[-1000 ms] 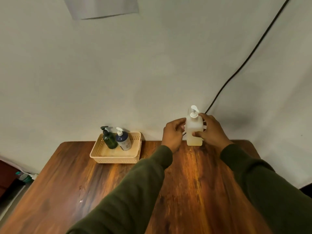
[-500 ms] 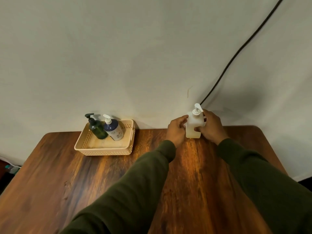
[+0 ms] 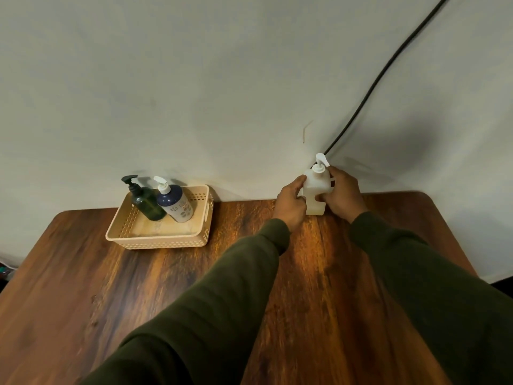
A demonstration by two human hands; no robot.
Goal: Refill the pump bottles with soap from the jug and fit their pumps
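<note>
A white jug (image 3: 315, 190) with a white pump top and pale soap inside stands on the wooden table (image 3: 166, 287) at its far edge, against the wall. My left hand (image 3: 290, 202) grips its left side, and my right hand (image 3: 342, 194) grips its right side by the handle. In a beige basket (image 3: 155, 237) at the far left stand a dark green pump bottle (image 3: 145, 201) with a black pump and a navy pump bottle (image 3: 175, 202) with a white pump, both with pumps fitted.
A black cable (image 3: 383, 70) runs down the pale wall to a spot just behind the jug. The table's right corner (image 3: 424, 195) is rounded.
The view has tipped and shifted, so the basket and jug sit differently in frame. Both hands stay on the jug, which now stands on the table at the wall.
</note>
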